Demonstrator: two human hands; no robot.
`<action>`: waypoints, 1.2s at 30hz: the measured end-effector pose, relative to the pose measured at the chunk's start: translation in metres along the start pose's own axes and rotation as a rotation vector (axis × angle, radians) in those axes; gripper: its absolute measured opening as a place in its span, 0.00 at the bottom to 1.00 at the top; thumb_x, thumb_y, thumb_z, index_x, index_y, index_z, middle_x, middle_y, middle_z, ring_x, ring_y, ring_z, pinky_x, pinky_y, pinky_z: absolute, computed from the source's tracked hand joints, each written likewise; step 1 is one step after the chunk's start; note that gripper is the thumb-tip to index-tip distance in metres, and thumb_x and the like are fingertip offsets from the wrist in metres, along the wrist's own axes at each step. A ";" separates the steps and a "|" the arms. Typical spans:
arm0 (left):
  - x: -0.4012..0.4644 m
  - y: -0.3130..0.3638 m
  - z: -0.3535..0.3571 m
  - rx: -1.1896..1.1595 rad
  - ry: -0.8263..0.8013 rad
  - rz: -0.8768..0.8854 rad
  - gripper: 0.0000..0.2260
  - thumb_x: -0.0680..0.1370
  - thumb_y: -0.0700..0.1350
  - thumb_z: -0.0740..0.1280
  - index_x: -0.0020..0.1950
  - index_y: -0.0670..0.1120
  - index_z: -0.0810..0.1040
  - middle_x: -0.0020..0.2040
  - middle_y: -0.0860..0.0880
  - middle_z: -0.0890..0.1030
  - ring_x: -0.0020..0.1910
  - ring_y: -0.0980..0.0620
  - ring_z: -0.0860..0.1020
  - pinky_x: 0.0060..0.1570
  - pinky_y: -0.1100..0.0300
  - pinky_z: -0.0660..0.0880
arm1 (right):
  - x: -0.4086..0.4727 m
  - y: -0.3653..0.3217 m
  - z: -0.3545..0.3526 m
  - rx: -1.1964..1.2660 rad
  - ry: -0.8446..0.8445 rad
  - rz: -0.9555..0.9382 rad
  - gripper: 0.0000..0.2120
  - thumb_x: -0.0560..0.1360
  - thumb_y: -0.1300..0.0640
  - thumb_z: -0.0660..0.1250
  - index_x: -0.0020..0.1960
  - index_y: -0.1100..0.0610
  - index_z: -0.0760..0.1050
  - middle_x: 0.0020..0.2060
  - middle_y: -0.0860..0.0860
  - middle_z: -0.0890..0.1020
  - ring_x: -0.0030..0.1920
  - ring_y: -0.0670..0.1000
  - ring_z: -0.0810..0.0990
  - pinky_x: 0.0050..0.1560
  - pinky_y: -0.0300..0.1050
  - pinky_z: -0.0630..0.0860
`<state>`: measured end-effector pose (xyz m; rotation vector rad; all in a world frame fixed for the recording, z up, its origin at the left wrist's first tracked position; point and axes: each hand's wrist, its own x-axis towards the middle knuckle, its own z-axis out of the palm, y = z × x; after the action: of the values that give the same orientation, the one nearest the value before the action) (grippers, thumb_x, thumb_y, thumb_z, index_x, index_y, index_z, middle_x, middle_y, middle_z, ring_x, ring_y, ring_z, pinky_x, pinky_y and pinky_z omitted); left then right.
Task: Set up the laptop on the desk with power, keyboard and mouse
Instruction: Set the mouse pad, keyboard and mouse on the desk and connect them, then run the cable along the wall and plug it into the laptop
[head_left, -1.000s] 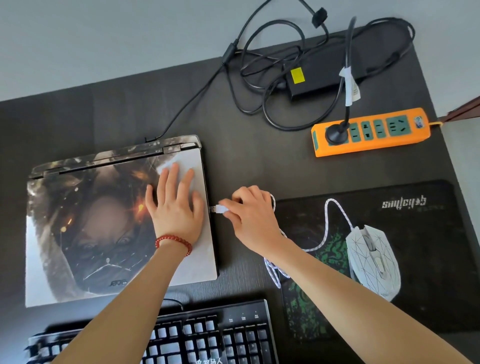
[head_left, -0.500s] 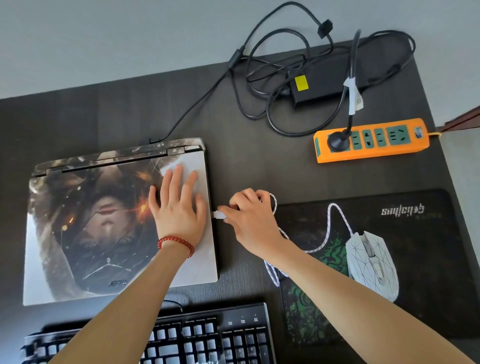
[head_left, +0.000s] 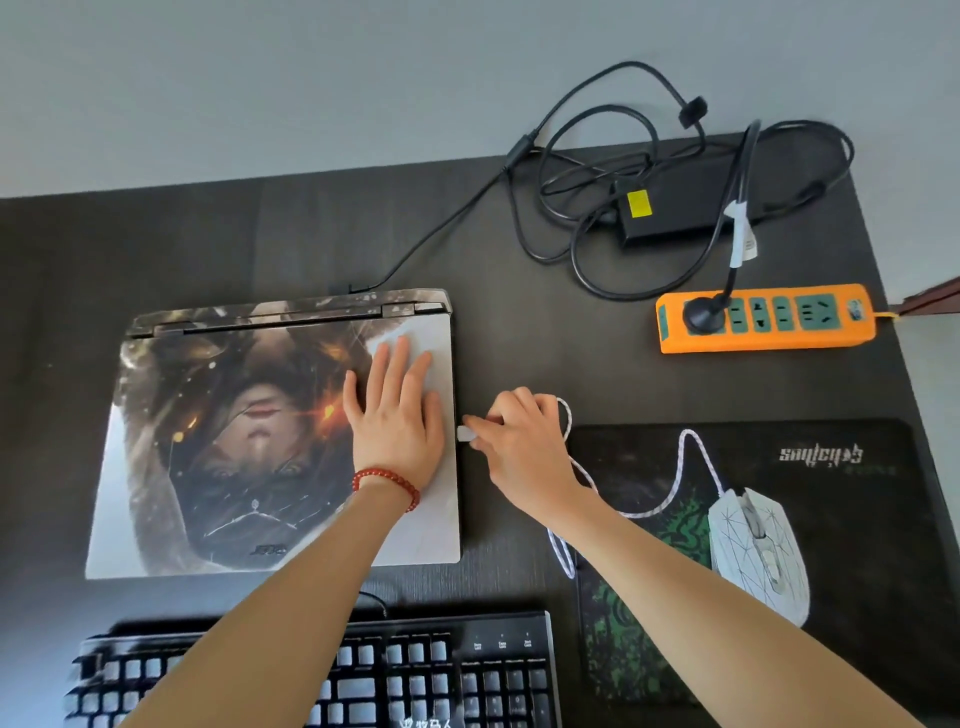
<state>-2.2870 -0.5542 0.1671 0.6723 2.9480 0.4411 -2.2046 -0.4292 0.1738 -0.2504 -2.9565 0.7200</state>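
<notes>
Two hands: left hand (head_left: 397, 423) flat on glossy laptop (head_left: 208, 441), right hand (head_left: 524, 447) pinching plug (head_left: 464, 433).

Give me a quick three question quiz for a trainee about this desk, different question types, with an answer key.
1. True or false: the laptop lid is open.
2. Multiple choice: what does the right hand pinch? A) the mouse B) the white USB plug C) the power strip
3. Fill in: the left hand rests flat on the ____.

Key: 1 false, the lid is closed. 2 B, the plug is at the laptop's right edge. 3 laptop.
</notes>
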 end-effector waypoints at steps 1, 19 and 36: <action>0.001 0.000 -0.001 -0.006 -0.019 -0.001 0.19 0.77 0.46 0.53 0.67 0.49 0.68 0.74 0.46 0.63 0.74 0.47 0.57 0.70 0.41 0.47 | 0.000 -0.002 -0.003 -0.024 -0.020 0.015 0.11 0.64 0.61 0.75 0.45 0.55 0.82 0.34 0.53 0.78 0.39 0.57 0.78 0.41 0.50 0.72; -0.271 -0.159 -0.091 -0.031 -0.103 -0.626 0.30 0.75 0.59 0.62 0.73 0.57 0.54 0.77 0.48 0.49 0.75 0.45 0.47 0.70 0.38 0.46 | -0.183 -0.121 0.011 -0.236 -0.418 -0.267 0.34 0.66 0.32 0.62 0.68 0.41 0.62 0.72 0.56 0.64 0.72 0.65 0.59 0.64 0.76 0.46; -0.308 -0.304 -0.115 -0.258 -0.082 -0.456 0.20 0.72 0.49 0.70 0.58 0.40 0.71 0.57 0.41 0.71 0.51 0.42 0.72 0.50 0.50 0.72 | -0.188 -0.187 0.073 -0.404 -0.517 0.009 0.42 0.68 0.31 0.61 0.70 0.33 0.36 0.70 0.50 0.27 0.67 0.56 0.20 0.66 0.67 0.31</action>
<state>-2.1512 -0.9801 0.1930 -0.0136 2.7708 0.7030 -2.0548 -0.6592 0.1870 -0.1126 -3.5804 0.1919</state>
